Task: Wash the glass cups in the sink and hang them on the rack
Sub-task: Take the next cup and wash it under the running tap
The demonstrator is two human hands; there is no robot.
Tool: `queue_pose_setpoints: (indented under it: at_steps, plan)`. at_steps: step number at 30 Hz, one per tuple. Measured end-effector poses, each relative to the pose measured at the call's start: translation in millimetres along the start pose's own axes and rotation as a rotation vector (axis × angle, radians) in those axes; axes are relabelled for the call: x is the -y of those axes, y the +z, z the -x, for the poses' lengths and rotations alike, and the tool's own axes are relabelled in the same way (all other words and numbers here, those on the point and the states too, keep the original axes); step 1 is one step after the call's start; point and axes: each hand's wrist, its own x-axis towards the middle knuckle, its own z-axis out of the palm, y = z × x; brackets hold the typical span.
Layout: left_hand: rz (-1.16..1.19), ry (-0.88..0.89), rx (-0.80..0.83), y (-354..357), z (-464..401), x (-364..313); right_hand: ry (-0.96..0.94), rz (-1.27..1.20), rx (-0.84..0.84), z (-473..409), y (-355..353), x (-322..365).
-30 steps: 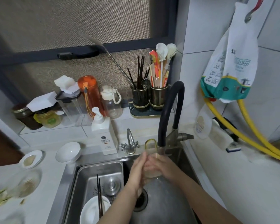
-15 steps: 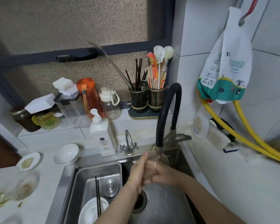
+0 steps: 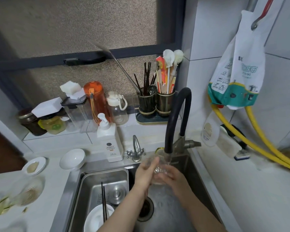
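Observation:
A clear glass cup [image 3: 159,171] with a yellow handle is held under the black faucet spout [image 3: 168,154] over the steel sink [image 3: 191,174]. My left hand [image 3: 145,174] wraps the cup's left side, fingers reaching up along its wall. My right hand [image 3: 173,178] grips it from the right and below. Much of the cup is hidden by both hands. No rack shows in this view.
A steel basin [image 3: 90,185] in the sink's left half holds a white plate [image 3: 97,220] and dark chopsticks [image 3: 104,203]. A soap dispenser [image 3: 110,141], small tap [image 3: 136,149], white bowl [image 3: 73,158] and utensil holders [image 3: 155,104] line the back. Yellow hoses [image 3: 264,146] run on the right.
The cup has turned between my hands under the spout, with its yellow handle going out of sight and showing again at the back. Both hands stayed over the drain.

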Motion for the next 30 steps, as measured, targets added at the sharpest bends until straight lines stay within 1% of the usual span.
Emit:
queue_pose_setpoints:
  at_steps: [1,3,6,8,9,11,13,15,17,19,21,23,24,28,30]
  plan:
    - [-0.014,0.006,-0.025,0,-1,0,0.023,-0.084,-0.071,1,3,-4]
    - [-0.122,0.014,-0.077,1,-2,-1,0.077,-0.194,-0.162,2,9,-13]
    - [-0.386,0.097,-0.145,0,-5,-4,0.135,-0.179,-0.249,3,15,-19]
    - [-0.513,0.174,-0.166,0,-4,-6,0.116,-0.112,-0.275,3,11,-17]
    - [-0.579,0.213,-0.174,-1,-3,-6,0.079,-0.079,-0.264,4,9,-13]
    - [-0.732,0.295,-0.186,0,0,-5,-0.025,0.035,-0.174,6,4,-8]
    - [-0.844,0.373,-0.179,0,4,-3,-0.068,0.097,-0.09,9,3,-7]
    - [-0.874,0.405,-0.145,0,7,-2,-0.097,0.048,-0.055,12,2,-8]
    - [-0.85,0.425,-0.086,1,9,-2,-0.175,-0.013,-0.015,13,0,-9]
    - [-0.812,0.457,-0.026,2,12,-2,-0.234,-0.041,-0.027,11,-4,-13]
    - [-0.792,0.467,0.021,2,14,-1,-0.228,-0.11,-0.05,6,-11,-22]
    - [-0.815,0.471,0.062,2,17,0,-0.249,-0.076,-0.06,4,-16,-35]
    - [-0.822,0.475,0.079,3,18,1,-0.231,-0.055,-0.075,4,-19,-42]
    - [-0.716,0.444,0.179,8,24,12,-0.246,0.026,-0.094,8,-23,-63]
    - [-0.734,0.455,0.203,10,24,18,-0.24,0.039,-0.139,9,-26,-70]
